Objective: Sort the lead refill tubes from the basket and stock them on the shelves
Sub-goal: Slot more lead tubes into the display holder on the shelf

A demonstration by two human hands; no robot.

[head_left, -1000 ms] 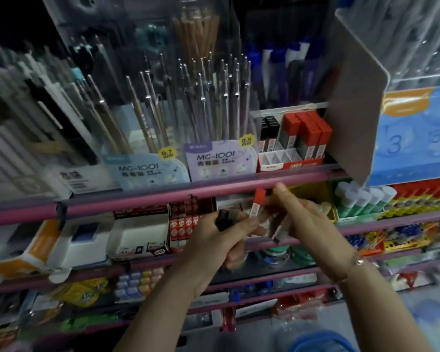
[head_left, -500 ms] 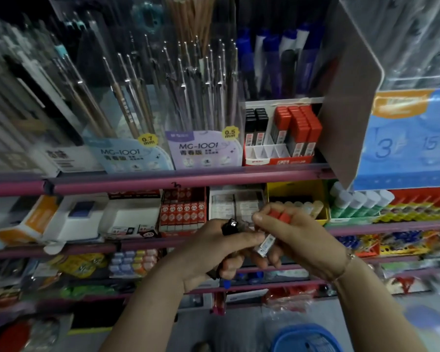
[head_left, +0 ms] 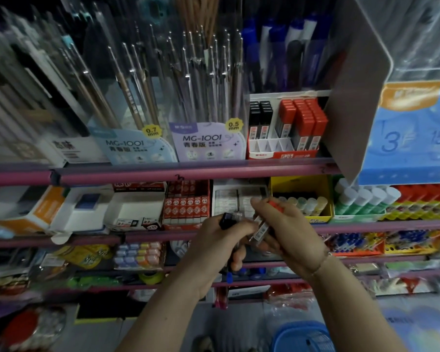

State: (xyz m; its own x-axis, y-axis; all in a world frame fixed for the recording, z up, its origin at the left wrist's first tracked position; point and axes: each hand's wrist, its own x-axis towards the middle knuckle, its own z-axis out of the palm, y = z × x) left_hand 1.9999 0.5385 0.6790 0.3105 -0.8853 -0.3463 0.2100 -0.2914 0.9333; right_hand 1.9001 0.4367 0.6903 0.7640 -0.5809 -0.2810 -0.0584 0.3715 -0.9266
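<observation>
Here, at the centre of the frame, the right hand (head_left: 287, 232) curls its fingers (head_left: 261, 203) round a red-capped lead refill tube (head_left: 261, 228), a slim clear case with a printed label down its side, tilted with the red cap uppermost. Just beside it and touching it, the left hand (head_left: 221, 242) grips a black-capped tube (head_left: 226, 221), its dark cap poking above the knuckles. Both hands are held in front of the pink shelf rail (head_left: 163, 174) region, below the upper shelf. There, right of centre, a red-and-white display box (head_left: 282, 153) holds more tubes upright in compartments: black-capped ones on the left, red-capped ones on the right. A blue basket (head_left: 302, 336) sits at the bottom edge, right of centre.
</observation>
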